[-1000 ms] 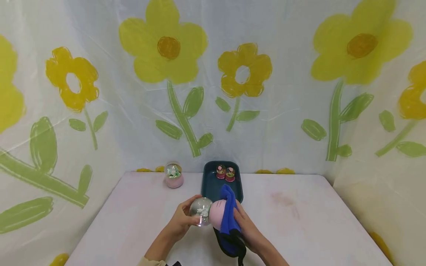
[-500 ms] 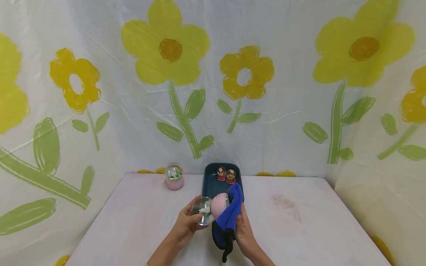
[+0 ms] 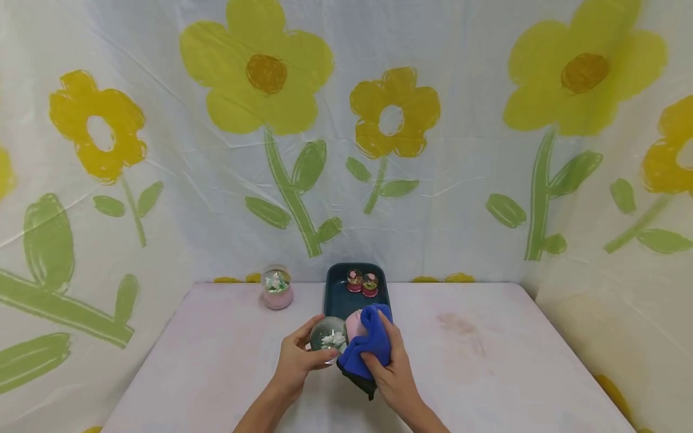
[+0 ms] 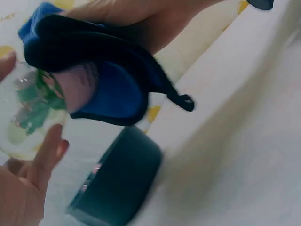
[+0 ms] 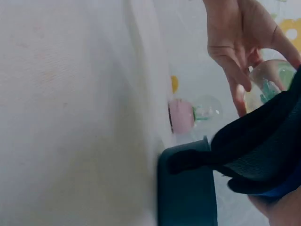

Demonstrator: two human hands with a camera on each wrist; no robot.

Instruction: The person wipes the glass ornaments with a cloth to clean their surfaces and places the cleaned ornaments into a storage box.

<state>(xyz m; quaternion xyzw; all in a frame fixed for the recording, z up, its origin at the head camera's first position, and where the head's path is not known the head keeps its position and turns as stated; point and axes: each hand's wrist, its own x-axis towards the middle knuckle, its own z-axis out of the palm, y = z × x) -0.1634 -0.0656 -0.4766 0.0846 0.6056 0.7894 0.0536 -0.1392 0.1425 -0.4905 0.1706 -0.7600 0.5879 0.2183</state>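
Note:
My left hand (image 3: pixel 296 358) grips a snow globe by its clear glass ball (image 3: pixel 326 334), tipped on its side with the pink base (image 3: pixel 354 325) toward the right. White and green figures show inside the glass in the left wrist view. My right hand (image 3: pixel 396 367) holds a blue cloth (image 3: pixel 369 347) with black edging against the base, thumb on the near side. The cloth covers much of the base. In the right wrist view the left hand's fingers (image 5: pixel 233 77) curl round the glass, and the dark cloth edge (image 5: pixel 254 136) hangs beside it.
A dark green tray (image 3: pixel 337 300) lies behind the hands, with two small snow globes (image 3: pixel 370 285) at its far end. Another pink-based snow globe (image 3: pixel 278 288) stands upright to the left of the tray. A flower-printed curtain (image 3: pixel 455 198) rises behind the table (image 3: pixel 476 373).
The cloth first pulls back from the base's end, baring it, then wraps over it again. The right hand has shifted round the cloth; the left keeps its hold on the glass.

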